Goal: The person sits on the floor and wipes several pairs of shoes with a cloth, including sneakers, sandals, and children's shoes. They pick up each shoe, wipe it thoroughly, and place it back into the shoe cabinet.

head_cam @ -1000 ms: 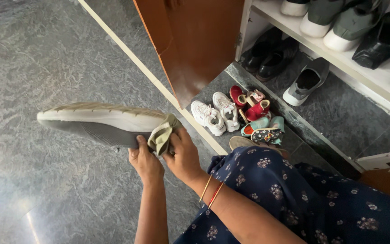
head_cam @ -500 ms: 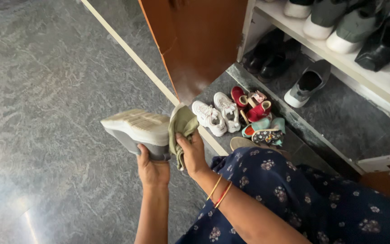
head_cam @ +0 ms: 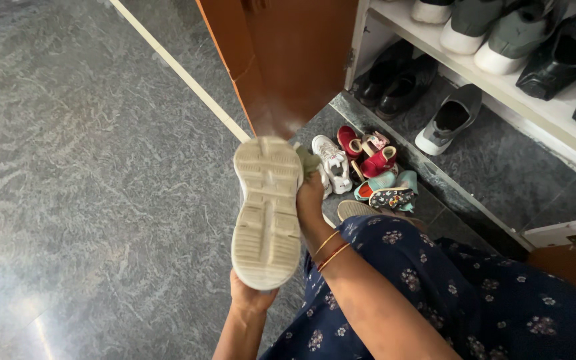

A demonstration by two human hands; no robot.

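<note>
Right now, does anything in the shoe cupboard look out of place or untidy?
Yes. One grey shoe lies alone on the bottom shelf, without its partner. In front, the small shoes sit in a loose heap, some overlapping, not in pairs.

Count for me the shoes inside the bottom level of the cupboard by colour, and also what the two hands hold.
Black shoes: 2
Grey shoe: 1
Pale-soled shoe in left hand: 1
Green cloth in right hand: 1
Total: 5
</note>
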